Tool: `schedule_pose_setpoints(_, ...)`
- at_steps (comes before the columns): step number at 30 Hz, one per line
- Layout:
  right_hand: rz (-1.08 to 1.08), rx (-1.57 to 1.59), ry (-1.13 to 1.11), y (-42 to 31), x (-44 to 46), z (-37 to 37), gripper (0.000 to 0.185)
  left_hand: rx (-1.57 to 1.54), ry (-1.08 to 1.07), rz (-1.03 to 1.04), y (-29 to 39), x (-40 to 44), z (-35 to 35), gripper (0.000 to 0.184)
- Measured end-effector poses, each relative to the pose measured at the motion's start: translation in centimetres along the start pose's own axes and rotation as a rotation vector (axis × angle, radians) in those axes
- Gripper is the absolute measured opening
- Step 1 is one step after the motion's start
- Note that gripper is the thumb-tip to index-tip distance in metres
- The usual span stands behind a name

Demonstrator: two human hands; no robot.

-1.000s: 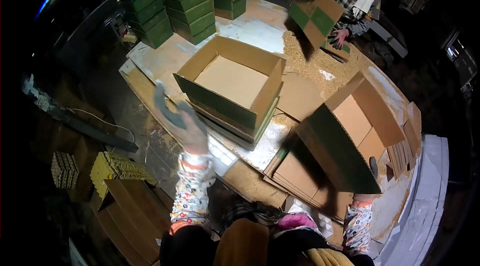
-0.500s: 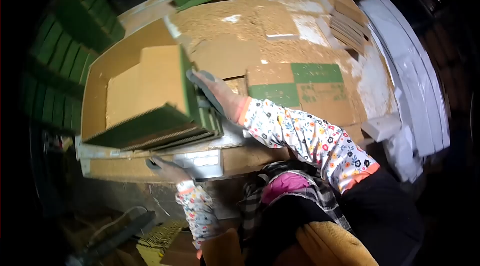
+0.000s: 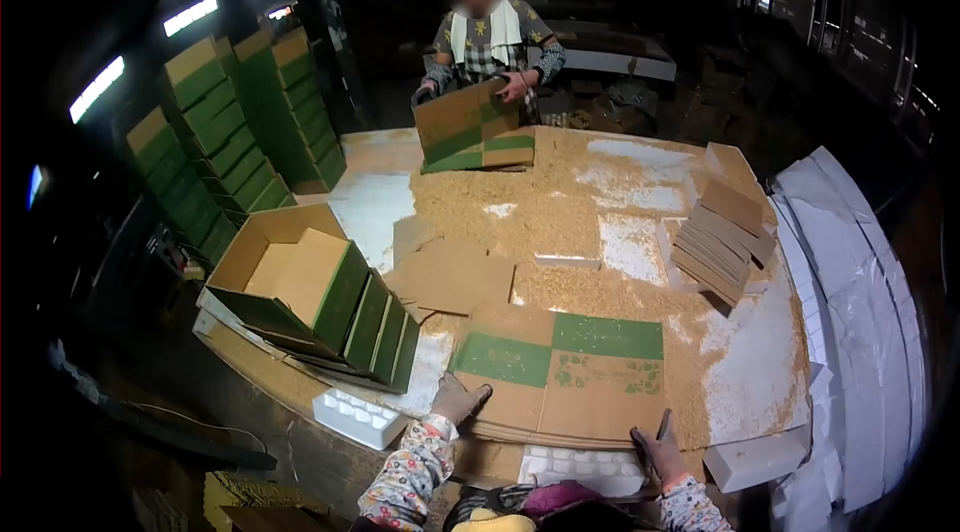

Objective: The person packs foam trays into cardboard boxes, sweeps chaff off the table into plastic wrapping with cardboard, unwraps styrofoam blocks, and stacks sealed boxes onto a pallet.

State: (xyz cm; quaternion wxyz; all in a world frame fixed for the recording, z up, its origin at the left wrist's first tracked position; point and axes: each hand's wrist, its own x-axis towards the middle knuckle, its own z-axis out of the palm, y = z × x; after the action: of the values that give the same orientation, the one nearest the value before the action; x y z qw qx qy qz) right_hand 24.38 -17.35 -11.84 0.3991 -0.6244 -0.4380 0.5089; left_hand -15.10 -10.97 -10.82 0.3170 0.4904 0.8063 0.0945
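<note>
A stack of flat folded cartons (image 3: pixel 603 402), brown with green panels and dusted with light shavings, lies at the near edge of the table. My left hand (image 3: pixel 458 400), in a grey glove, rests at the stack's near left corner, thumb and fingers apart. By the near right corner is my right hand (image 3: pixel 657 452), also gloved, its thumb and fingers spread. To the left stand nested open boxes (image 3: pixel 345 302) with green sides. A white tray with round hollows (image 3: pixel 582 469) sits between my hands, below the cartons.
Across the table a person (image 3: pixel 490 37) holds a brown-and-green carton (image 3: pixel 465 127). Cardboard pieces (image 3: pixel 715 247) are piled at right, beside white wrapped sheets (image 3: pixel 850 322). Tall box stacks (image 3: pixel 215 127) stand at left. Another white tray (image 3: pixel 358 419) lies at the near left edge.
My view has lifted and shows the person opposite. My right hand has left the nested boxes for the flat cartons' right corner; my left hand has come to their left corner.
</note>
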Motion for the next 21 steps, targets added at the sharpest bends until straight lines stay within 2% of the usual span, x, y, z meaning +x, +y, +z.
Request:
schedule_pose_setpoints(1,-0.015,0.28,0.012,-0.5,0.5,-1.5,0.069,-0.022,-0.032,0.075,1.2,-1.2,-2.8,0.098)
schedule_pose_setpoints(3,-0.148,0.396,0.044,-5.9,0.3,-4.3,0.057,-0.012,-0.073,0.287,5.4,-5.9,-8.9,0.091)
schedule_pose_setpoints(4,-0.23,0.441,0.104,-9.4,0.0,-4.9,0.054,0.007,-0.042,0.46,8.6,-9.2,-12.2,0.074)
schedule_pose_setpoints(5,-0.341,0.402,0.233,-10.8,0.9,-5.2,0.047,-0.057,-0.143,0.59,9.9,-10.1,-13.9,0.064)
schedule_pose_setpoints(6,-0.429,0.537,0.328,-11.0,2.5,-5.4,0.042,-0.119,-0.245,0.726,10.7,-10.4,-15.2,0.054)
schedule_pose_setpoints(7,-0.546,0.485,0.433,-12.0,3.9,-5.3,0.039,-0.22,-0.258,0.632,12.3,-10.7,-15.9,0.045)
schedule_pose_setpoints(8,-0.557,0.543,0.437,-12.4,5.6,-5.1,0.035,-0.319,-0.271,0.54,13.4,-10.9,-15.8,0.037)
schedule_pose_setpoints(9,-0.638,0.405,0.435,-13.7,6.3,-3.9,0.023,-0.487,-0.167,0.479,12.6,-8.0,-14.4,0.028)
schedule_pose_setpoints(10,-0.586,0.513,0.356,-15.2,6.5,-2.4,0.023,-0.645,-0.177,0.23,12.5,-6.0,-15.1,0.025)
schedule_pose_setpoints(12,-0.602,0.276,0.29,-19.6,4.4,-0.5,0.028,0.409,0.182,1.002,9.9,1.4,-17.2,0.027)
schedule_pose_setpoints(14,-0.554,0.236,0.105,-17.3,9.3,-2.7,0.035,-0.388,-0.084,0.249,14.6,-4.3,-18.5,0.038)
schedule_pose_setpoints(15,-0.503,0.211,0.007,-16.1,11.2,-3.1,0.039,0.215,0.138,0.559,14.6,-4.0,-17.0,0.047)
schedule_pose_setpoints(16,-0.55,0.194,0.03,-17.1,11.6,-1.9,0.044,0.482,0.132,0.621,15.6,-5.7,-15.1,0.056)
schedule_pose_setpoints(17,-0.584,0.172,0.049,-18.1,11.3,0.2,0.05,0.583,0.107,0.823,16.0,-7.3,-13.2,0.06)
schedule_pose_setpoints(18,-0.605,0.148,0.064,-18.0,11.0,1.9,0.055,0.529,-0.049,0.953,16.6,-8.1,-11.7,0.062)
schedule_pose_setpoints(19,-0.694,-0.125,0.154,-16.0,12.5,3.4,0.066,0.47,-0.285,0.991,17.0,-7.9,-10.5,0.066)
schedule_pose_setpoints(20,-0.775,-0.4,0.24,-15.7,11.9,5.2,0.077,0.586,-0.435,0.987,17.1,-6.4,-8.8,0.058)
schedule_pose_setpoints(21,-0.721,-0.297,0.044,-16.9,11.4,5.0,0.094,0.714,-0.509,1.255,16.2,-4.7,-7.9,0.052)
